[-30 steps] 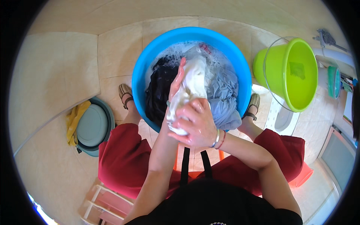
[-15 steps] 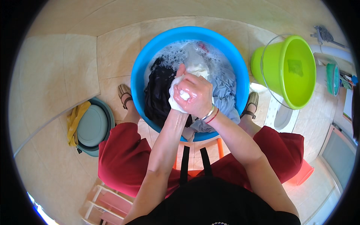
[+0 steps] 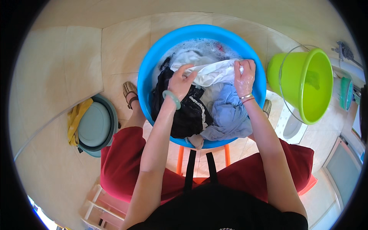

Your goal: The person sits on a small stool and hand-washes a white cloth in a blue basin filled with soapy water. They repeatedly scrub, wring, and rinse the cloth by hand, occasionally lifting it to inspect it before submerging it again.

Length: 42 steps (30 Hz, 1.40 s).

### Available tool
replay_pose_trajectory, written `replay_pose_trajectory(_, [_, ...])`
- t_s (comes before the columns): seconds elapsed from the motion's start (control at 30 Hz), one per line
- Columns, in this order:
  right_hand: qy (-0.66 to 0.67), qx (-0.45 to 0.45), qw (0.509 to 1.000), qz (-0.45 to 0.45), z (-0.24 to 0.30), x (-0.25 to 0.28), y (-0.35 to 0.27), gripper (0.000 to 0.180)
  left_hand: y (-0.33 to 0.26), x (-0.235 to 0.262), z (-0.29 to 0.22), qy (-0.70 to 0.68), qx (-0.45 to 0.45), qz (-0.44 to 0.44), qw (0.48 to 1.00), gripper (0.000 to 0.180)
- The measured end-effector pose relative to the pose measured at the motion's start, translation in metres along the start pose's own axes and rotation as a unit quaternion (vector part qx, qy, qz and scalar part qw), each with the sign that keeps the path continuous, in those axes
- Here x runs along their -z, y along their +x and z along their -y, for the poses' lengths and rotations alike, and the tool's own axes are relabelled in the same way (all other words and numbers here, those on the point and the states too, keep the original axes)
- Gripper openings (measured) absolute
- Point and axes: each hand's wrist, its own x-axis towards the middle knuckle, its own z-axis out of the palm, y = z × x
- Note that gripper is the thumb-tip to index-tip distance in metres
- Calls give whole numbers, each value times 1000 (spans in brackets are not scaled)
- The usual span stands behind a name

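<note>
My right hand [image 3: 245,76] is gripping the white cloth [image 3: 216,73], which is spanning the basin [image 3: 260,82] between my hands. My left hand [image 3: 180,85] is resting loosely against it, thumb and fingers parted. One piece is being handled; the black cloth [image 3: 182,122] and blue cloth [image 3: 230,109] are lying unheld, awaiting attention. How much is finished, I am finding impossible to tell.

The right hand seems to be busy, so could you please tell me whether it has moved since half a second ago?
Yes, the right hand has moved right, from over the middle of the blue basin to near its right rim.
</note>
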Motion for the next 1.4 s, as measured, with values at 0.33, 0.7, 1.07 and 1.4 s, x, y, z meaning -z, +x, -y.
replay_pose_trajectory(0.33, [-183, 46, 930, 317, 22, -61, -22, 61, 57, -18, 11, 470, -102, 23, 876, 64])
replay_pose_trajectory(0.7, [-204, -40, 907, 365, -18, -136, 3, 43, 136, -42, 36, 491, 58, 163, 854, 43])
replay_pose_trajectory(1.07, [71, 256, 940, 215, 134, 29, -8, 11, 31, -31, -1, -703, 88, 242, 663, 60])
replay_pose_trajectory(1.4, [69, 145, 986, 51, 185, 65, -43, 56, -50, -22, -82, -653, 46, 229, 721, 48])
